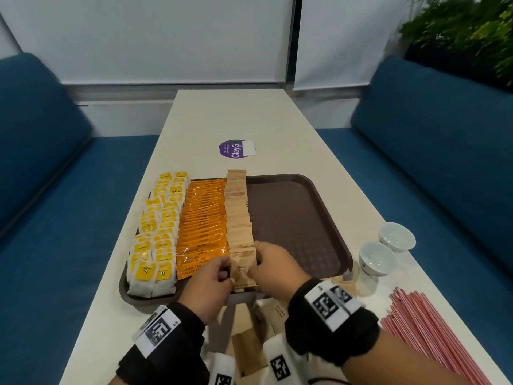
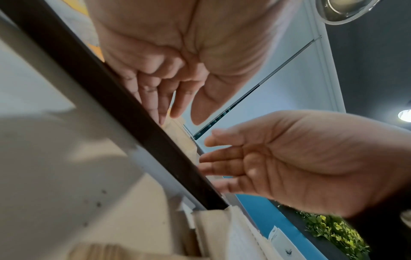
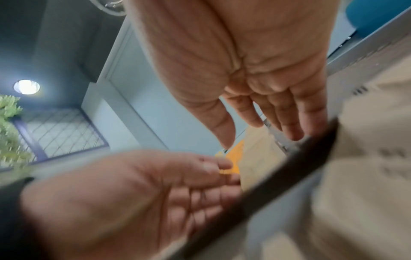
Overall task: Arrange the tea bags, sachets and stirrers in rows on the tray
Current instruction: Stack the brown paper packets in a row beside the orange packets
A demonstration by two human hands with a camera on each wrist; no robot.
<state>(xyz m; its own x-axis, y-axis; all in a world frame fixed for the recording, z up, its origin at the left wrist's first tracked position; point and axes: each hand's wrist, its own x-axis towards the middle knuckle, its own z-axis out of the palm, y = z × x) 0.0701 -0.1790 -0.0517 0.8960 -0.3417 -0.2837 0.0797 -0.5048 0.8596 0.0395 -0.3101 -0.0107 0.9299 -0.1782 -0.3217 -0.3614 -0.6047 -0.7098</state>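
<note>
Three rows already fill the left of the tray (image 1: 319, 190): tea bags (image 1: 155, 234), orange sachets (image 1: 202, 223), brown sachets (image 1: 238, 215). Both hands (image 1: 206, 284) (image 1: 273, 269), fingers straight, press that brown row's near end; loose brown packets (image 1: 247, 348) and stirrers (image 1: 427, 329) wait on the bench (image 1: 249, 115), roughly half left

Head cam high; wrist cams low, sharing tray (image 1: 299, 218) edge.
</note>
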